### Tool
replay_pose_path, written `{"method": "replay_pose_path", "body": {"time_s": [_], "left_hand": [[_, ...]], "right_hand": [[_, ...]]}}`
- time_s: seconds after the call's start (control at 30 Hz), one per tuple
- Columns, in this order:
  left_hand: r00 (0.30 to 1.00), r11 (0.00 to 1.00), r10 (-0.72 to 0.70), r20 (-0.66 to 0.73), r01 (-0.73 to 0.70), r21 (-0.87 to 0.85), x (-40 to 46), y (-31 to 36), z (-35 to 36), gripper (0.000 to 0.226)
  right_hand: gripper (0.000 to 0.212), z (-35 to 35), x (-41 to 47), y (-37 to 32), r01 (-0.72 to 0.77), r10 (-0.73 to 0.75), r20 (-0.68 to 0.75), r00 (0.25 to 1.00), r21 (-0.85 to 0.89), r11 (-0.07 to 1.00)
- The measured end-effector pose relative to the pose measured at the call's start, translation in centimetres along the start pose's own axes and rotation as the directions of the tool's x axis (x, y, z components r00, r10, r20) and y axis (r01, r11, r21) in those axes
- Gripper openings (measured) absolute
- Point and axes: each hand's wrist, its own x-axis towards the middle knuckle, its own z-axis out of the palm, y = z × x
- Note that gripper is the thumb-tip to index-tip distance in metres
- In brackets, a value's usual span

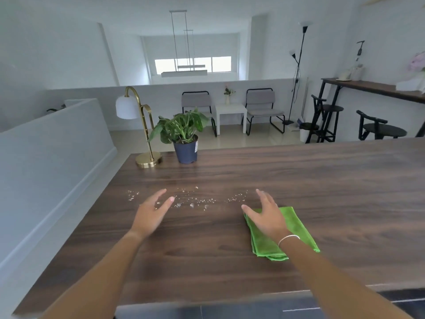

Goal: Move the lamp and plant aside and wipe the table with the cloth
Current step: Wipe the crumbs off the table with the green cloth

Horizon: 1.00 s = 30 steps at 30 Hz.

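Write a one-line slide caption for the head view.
Both hands open over a wooden table: right hand above the green cloth, left hand near crumbs; lamp and plant behind.

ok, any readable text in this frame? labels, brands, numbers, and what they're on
Nothing reads clearly.
White sticker on the plant's dark blue pot: printed marks are there, but too small and blurred to read.
Lamp, green cloth, table: no visible text.
Items on the far shelf at right: too distant to tell whether they carry any writing.
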Motion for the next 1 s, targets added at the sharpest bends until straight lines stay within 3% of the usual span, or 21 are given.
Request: {"method": "replay_pose_path", "body": {"time_s": [0.13, 0.27, 0.37, 0.5, 0.73, 0.87, 0.93, 1.0], "left_hand": [[0.997, 0.986, 0.064, -0.036, -0.057, 0.155, -2.8, -0.9, 1.3, 0.048], [0.992, 0.941, 0.124, -0.006, -0.116, 0.318, -4.0, -1.2, 1.1, 0.049], [0.998, 0.885, 0.059, 0.031, -0.066, 0.462, -5.4, -2.8, 1.0, 0.051], [0.995, 0.815, 0.057, 0.078, -0.091, 0.573, -5.8, -3.5, 1.1, 0.054], [0.988, 0.785, 0.088, 0.127, -0.147, 0.602, -5.1, -4.4, 0.6, 0.055], [0.987, 0.785, 0.086, 0.14, -0.153, 0.6, -4.5, -4.6, 0.0, 0.054], [0.987, 0.787, 0.083, 0.14, -0.151, 0.598, -4.3, -4.7, -0.4, 0.054], [0.987, 0.793, 0.086, 0.135, -0.15, 0.59, -4.1, -4.9, -0.7, 0.054]], "right_hand": [[0.086, -0.4, -1.2, 1.9, -0.026, 0.044, 0.051, 0.998, -0.313, 0.949], [0.104, 0.2, -1.6, 1.1, -0.078, 0.105, 0.032, 0.994, -0.466, 0.881], [0.113, 1.8, -2.5, 1.0, -0.111, 0.205, 0.117, 0.972, -0.537, 0.836], [0.091, 1.4, -2.4, 0.8, -0.159, 0.241, 0.088, 0.967, -0.53, 0.833], [0.057, 1.5, -2.5, 0.4, -0.158, 0.243, 0.069, 0.968, -0.587, 0.794], [0.048, 1.3, -1.6, 0.5, -0.177, 0.181, -0.032, 0.983, -0.437, 0.882], [0.04, 1.3, -0.9, 0.4, -0.179, 0.158, -0.132, 0.978, -0.161, 0.971], [0.034, 1.0, -0.1, 0.0, -0.177, 0.205, -0.18, 0.962, 0.156, 0.972]]}}
